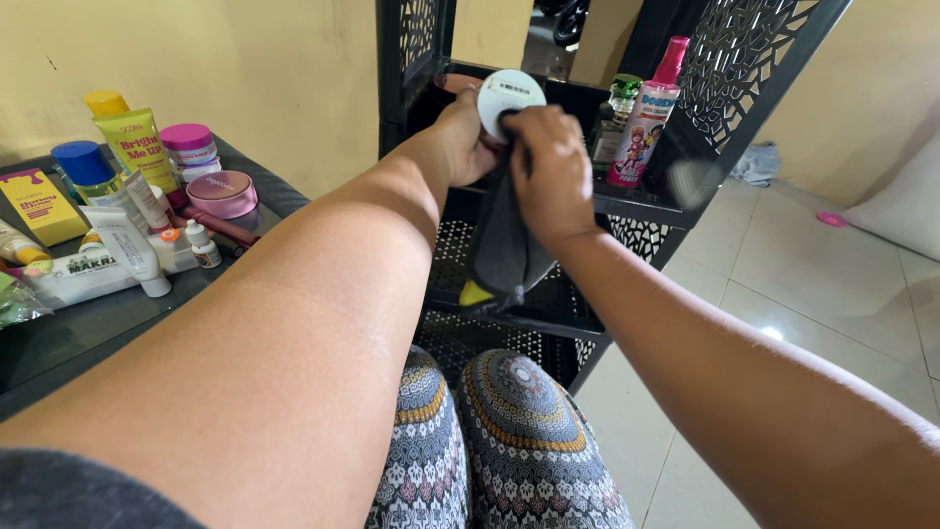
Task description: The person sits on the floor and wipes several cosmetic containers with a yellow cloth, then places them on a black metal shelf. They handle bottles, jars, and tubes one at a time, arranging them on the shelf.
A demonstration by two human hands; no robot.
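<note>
My left hand holds a small round white jar up in front of a black shelf rack, its flat underside facing me. My right hand grips a dark grey cloth and presses it against the jar's lower right edge. The cloth hangs down from my fist, with a bit of yellow showing at its bottom end. Both arms stretch forward over my knees in patterned trousers.
On the rack's shelf stand a pink spray bottle and a green-capped bottle. A dark table at left carries several tubes, jars and boxes, among them a yellow tube and a pink jar. Tiled floor lies to the right.
</note>
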